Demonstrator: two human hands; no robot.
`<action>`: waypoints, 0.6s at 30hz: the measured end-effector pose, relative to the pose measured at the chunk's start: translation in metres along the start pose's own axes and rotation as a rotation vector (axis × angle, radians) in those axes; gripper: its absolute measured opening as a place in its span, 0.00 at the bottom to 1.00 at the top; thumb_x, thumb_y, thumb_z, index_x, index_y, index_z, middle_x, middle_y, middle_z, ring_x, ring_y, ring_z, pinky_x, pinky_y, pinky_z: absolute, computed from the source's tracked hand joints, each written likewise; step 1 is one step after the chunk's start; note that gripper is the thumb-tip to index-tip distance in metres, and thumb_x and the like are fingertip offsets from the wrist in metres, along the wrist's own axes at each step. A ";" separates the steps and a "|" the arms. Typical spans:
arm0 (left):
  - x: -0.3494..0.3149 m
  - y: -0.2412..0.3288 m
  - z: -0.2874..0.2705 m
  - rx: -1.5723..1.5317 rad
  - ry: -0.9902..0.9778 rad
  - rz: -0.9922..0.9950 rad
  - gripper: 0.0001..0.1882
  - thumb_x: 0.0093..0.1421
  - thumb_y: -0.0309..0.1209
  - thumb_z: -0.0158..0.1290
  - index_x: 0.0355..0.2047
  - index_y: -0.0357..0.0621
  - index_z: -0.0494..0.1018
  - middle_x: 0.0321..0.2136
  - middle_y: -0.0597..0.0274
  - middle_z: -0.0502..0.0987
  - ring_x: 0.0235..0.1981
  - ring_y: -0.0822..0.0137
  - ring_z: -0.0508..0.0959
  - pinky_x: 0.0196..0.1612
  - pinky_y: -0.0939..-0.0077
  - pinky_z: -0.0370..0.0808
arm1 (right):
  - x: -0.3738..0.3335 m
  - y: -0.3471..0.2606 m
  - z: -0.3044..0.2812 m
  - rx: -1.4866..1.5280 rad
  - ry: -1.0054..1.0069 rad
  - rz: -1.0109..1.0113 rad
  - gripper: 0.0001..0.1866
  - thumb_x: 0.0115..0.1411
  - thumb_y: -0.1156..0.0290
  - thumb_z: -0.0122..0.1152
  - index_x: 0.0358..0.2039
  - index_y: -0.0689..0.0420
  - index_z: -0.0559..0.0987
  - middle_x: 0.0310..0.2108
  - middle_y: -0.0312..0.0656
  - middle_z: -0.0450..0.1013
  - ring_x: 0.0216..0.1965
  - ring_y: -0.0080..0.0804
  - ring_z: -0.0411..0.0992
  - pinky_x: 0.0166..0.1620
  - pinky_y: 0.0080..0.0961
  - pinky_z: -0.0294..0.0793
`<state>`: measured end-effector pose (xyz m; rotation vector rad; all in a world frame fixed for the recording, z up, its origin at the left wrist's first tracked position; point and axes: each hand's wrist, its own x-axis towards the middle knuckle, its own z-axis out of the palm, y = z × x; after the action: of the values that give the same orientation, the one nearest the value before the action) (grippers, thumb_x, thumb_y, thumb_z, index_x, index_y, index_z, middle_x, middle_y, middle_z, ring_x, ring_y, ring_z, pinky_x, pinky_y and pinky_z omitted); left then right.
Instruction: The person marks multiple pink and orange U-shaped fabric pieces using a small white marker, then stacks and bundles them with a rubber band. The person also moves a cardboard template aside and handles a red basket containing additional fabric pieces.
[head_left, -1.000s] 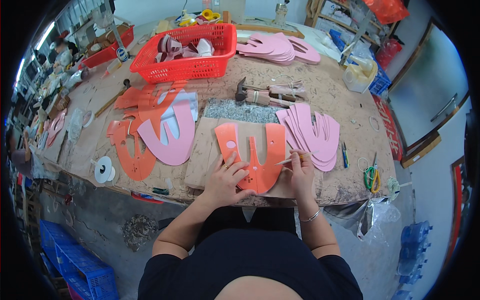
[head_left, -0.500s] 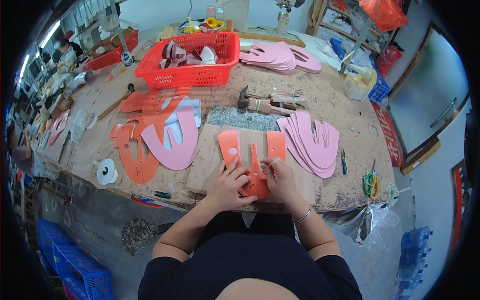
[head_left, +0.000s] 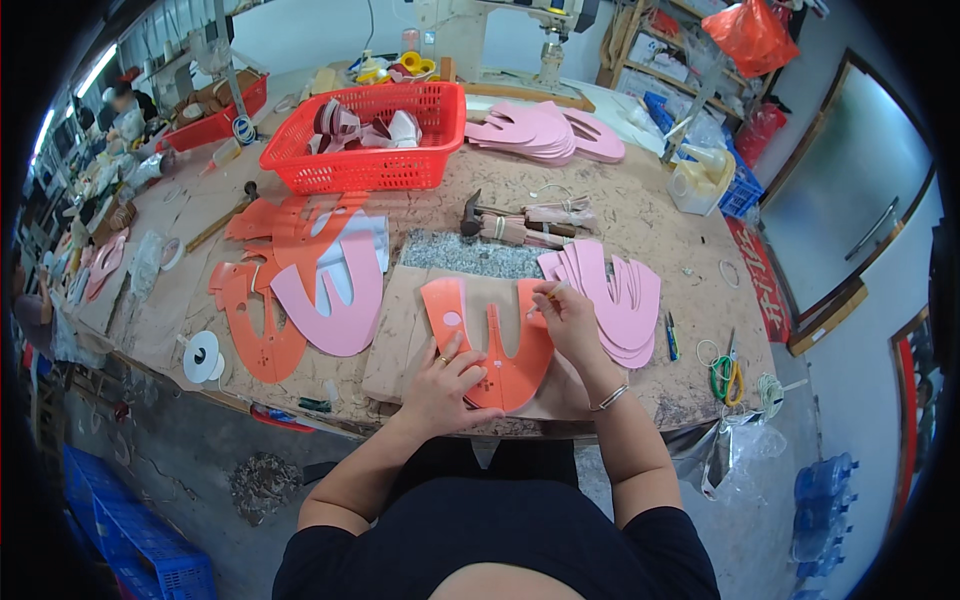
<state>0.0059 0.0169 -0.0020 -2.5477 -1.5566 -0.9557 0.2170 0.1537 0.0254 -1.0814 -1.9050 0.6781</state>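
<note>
An orange U-shaped template [head_left: 513,385] with a middle tongue lies at the near edge of the table; pink shows through its hole and along its side. My left hand [head_left: 445,388] is spread open on its left part, fingers resting on the surface. Pinched in my right hand [head_left: 573,325] is a thin pen-like stick, its pale tip close to the template's right arm. The fingers cover most of the stick, so its kind is unclear. Beside my right hand lies a fanned stack of pink cut pieces [head_left: 625,305].
Further left are more orange templates [head_left: 262,345] and a pink piece [head_left: 355,325]. A red basket [head_left: 365,170], hammer [head_left: 472,213] and pink stack [head_left: 540,130] stand farther back. Scissors [head_left: 735,375] lie right, a white spool [head_left: 203,357] left.
My right hand has moved from the template's middle up and right to its right arm, still pinching the stick. My left hand stays on the template. The view has shifted slightly.
</note>
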 end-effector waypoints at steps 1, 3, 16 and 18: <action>0.000 0.000 0.001 -0.004 0.000 -0.002 0.32 0.42 0.60 0.64 0.36 0.48 0.75 0.48 0.62 0.75 0.60 0.47 0.67 0.63 0.39 0.56 | 0.000 -0.003 -0.002 -0.061 0.000 -0.035 0.07 0.62 0.74 0.61 0.40 0.63 0.78 0.30 0.42 0.77 0.30 0.25 0.76 0.33 0.23 0.75; 0.000 0.000 0.000 -0.001 0.001 -0.010 0.32 0.42 0.60 0.64 0.37 0.48 0.75 0.48 0.62 0.75 0.60 0.47 0.67 0.63 0.39 0.56 | -0.001 -0.014 -0.003 -0.177 -0.007 -0.108 0.07 0.62 0.75 0.61 0.39 0.62 0.78 0.30 0.43 0.77 0.29 0.27 0.77 0.33 0.24 0.75; 0.010 -0.004 -0.014 0.004 -0.100 0.069 0.27 0.50 0.55 0.61 0.39 0.47 0.76 0.46 0.58 0.78 0.58 0.49 0.70 0.62 0.44 0.59 | -0.028 0.011 -0.029 0.341 0.354 0.147 0.08 0.66 0.72 0.57 0.40 0.63 0.78 0.31 0.38 0.76 0.31 0.21 0.76 0.34 0.19 0.77; 0.013 -0.002 -0.019 -0.073 -0.117 0.023 0.23 0.54 0.52 0.59 0.39 0.46 0.76 0.43 0.55 0.79 0.55 0.50 0.73 0.58 0.50 0.65 | -0.040 0.010 -0.037 0.492 0.408 0.187 0.09 0.67 0.71 0.55 0.41 0.64 0.77 0.31 0.38 0.76 0.30 0.22 0.76 0.35 0.18 0.77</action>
<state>-0.0012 0.0223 0.0190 -2.7114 -1.5436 -0.8932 0.2648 0.1254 0.0217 -0.9895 -1.2158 0.8950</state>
